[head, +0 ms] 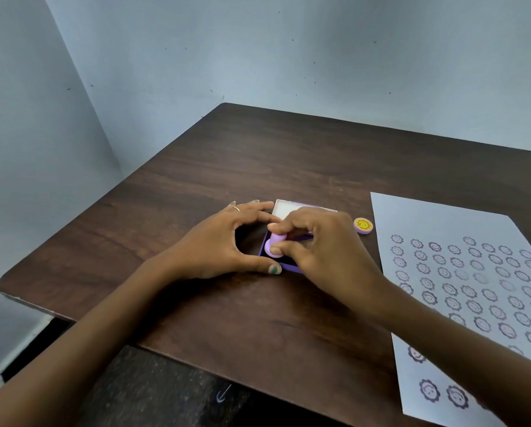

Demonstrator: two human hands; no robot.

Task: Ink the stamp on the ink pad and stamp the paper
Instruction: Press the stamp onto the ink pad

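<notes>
A small lilac stamp lies tilted on the purple ink pad, pinched between the thumb and fingers of my right hand. My left hand braces the pad's left side, thumb on its near edge and fingers at its far corner. The pad's white open lid sticks up behind my hands. To the right lies the white paper, covered with several rows of dark flower-face prints. My right forearm crosses the paper's near corner.
A round yellow and pink smiley cap lies between the ink pad and the paper. The dark wooden table stands in a corner of pale blue walls, its left edge close to my left forearm.
</notes>
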